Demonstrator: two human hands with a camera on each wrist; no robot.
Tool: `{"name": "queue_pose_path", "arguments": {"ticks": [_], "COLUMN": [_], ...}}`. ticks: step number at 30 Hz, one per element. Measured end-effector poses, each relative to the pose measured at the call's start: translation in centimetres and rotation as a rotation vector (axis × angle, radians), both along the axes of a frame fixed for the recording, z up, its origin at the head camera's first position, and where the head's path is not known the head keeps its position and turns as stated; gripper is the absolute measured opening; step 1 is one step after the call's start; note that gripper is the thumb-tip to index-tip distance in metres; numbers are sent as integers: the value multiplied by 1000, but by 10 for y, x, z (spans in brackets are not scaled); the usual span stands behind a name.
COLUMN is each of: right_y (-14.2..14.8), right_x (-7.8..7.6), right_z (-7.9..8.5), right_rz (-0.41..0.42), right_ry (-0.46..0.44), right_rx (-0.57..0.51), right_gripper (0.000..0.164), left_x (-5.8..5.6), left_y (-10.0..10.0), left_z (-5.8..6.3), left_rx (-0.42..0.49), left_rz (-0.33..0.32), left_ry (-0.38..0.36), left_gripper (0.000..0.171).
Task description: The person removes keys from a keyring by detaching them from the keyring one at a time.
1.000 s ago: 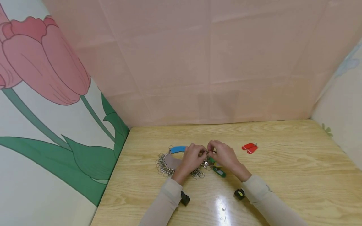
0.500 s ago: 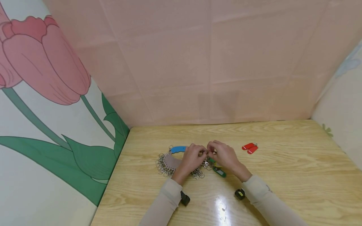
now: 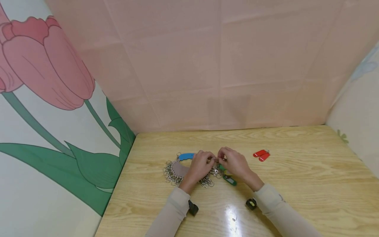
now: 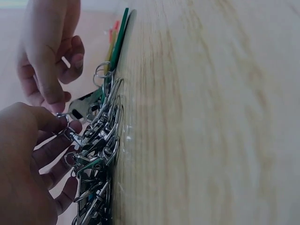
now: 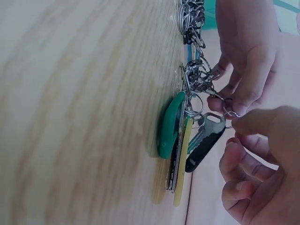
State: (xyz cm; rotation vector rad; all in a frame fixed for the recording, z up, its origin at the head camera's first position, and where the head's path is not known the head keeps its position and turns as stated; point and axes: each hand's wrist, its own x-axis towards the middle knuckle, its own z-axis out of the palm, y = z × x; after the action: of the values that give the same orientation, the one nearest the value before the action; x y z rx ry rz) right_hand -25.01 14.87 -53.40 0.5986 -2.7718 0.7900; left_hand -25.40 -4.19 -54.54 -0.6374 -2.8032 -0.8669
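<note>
A key holder with a blue handle [image 3: 186, 156], a grey plate [image 3: 180, 169] and many metal clips and rings lies on the table. At its right end my left hand [image 3: 202, 166] pinches a small metal ring [image 5: 227, 104] joined to a clip. My right hand [image 3: 236, 163] meets it there and pinches a key ring [image 5: 230, 114] between thumb and finger. From this ring hangs a metal key with a black part [image 5: 206, 140]. Fingers cover much of both rings, so whether they are linked cannot be told. Beside them hang a green key tag [image 3: 229, 180] and a yellow tag [image 5: 183, 161].
Two red key tags [image 3: 264, 157] with a metal ring lie to the right of the hands. The wooden table [image 3: 311, 184] meets a pink backdrop [image 3: 219, 82] behind and a tulip-painted panel [image 3: 53, 98] at left. Black wrist devices [image 3: 251, 203] sit under the sleeves.
Both hands stay almost in place. Only the fingertips shift slightly at the rings; the key holder and red tags do not move.
</note>
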Motion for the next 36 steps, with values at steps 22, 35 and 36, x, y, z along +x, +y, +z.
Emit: {"name": "queue_pose_path", "arguments": {"ticks": [22,35,36], "right_y": [-10,-9,-10], "right_x": [3,4,4], "right_z": [-2,0,0], "right_rz": [-38,-36,-36], "right_ry": [-33,-63,-61], "right_rx": [12,-2,-3], "right_gripper": [9,13,14], "left_x": [3,3,3], "left_y": [1,2,2], "left_z": [4,1,1], "left_rx": [15,28,27], "left_rz": [23,13,13], "left_ry": [3,1,1], "left_gripper": [17,15,15]}}
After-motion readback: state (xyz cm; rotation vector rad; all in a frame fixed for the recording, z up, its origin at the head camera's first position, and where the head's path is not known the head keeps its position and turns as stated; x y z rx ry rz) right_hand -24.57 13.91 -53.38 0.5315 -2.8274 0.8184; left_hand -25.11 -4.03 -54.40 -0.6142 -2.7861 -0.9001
